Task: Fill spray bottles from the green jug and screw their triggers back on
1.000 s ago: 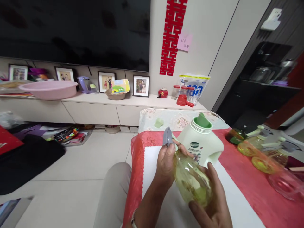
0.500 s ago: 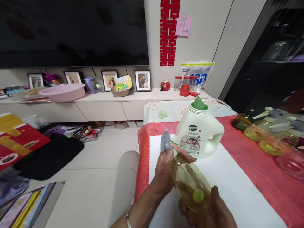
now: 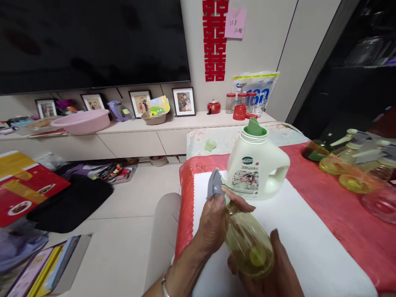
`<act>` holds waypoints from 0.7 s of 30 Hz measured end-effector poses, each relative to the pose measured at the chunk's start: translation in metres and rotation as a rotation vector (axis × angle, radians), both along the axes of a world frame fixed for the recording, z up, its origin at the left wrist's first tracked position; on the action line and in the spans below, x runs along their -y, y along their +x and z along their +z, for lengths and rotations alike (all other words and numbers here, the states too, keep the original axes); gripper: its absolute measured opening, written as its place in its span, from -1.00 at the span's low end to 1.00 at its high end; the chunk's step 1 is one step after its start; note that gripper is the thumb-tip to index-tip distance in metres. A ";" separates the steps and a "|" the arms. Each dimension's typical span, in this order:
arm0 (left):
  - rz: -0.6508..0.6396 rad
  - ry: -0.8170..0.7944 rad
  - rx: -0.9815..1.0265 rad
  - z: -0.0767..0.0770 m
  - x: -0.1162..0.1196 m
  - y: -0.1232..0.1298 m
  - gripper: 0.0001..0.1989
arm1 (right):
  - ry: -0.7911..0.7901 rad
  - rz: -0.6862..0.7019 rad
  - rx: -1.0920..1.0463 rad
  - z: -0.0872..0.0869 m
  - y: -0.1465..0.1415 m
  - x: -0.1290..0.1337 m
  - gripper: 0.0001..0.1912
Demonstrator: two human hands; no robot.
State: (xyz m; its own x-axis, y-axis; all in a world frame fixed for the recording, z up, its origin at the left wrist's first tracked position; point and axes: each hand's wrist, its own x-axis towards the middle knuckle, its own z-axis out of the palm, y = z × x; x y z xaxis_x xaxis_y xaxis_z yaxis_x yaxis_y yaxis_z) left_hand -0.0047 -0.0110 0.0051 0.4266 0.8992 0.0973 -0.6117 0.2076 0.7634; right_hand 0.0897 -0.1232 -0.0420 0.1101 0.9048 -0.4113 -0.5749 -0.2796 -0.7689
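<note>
A clear yellowish spray bottle is held tilted over the white board, its grey spray head pointing up and left. My left hand is closed round its neck, just below the spray head. My right hand cups the base from below and the right side, its thumb raised beside the bottle. Right behind the spray bottle stands a large pale green jug with a green spout in its open mouth.
Several spray bottles stand on the red cloth at the right, near a clear pink container. A pale green lump lies behind the jug. A low cabinet carries a pink basin and framed photos.
The camera view has shifted slightly. My right hand sits a little lower around the bottle's base, showing more of the bottle. My left hand keeps its hold at the neck.
</note>
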 end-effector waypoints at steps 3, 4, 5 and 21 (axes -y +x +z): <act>0.090 -0.026 0.008 -0.001 -0.002 0.002 -0.68 | -0.037 -0.031 -0.061 0.002 -0.003 -0.002 0.14; 0.142 -0.065 0.024 -0.002 -0.003 0.003 -0.69 | 0.050 -0.097 0.107 0.000 -0.004 -0.003 0.18; 0.183 -0.108 0.037 -0.003 -0.003 0.004 -0.69 | 0.154 -0.174 0.332 -0.001 -0.005 -0.003 0.19; 0.211 -0.114 -0.050 0.000 -0.001 0.000 -0.68 | 0.366 -0.246 0.915 0.007 0.002 -0.006 -0.13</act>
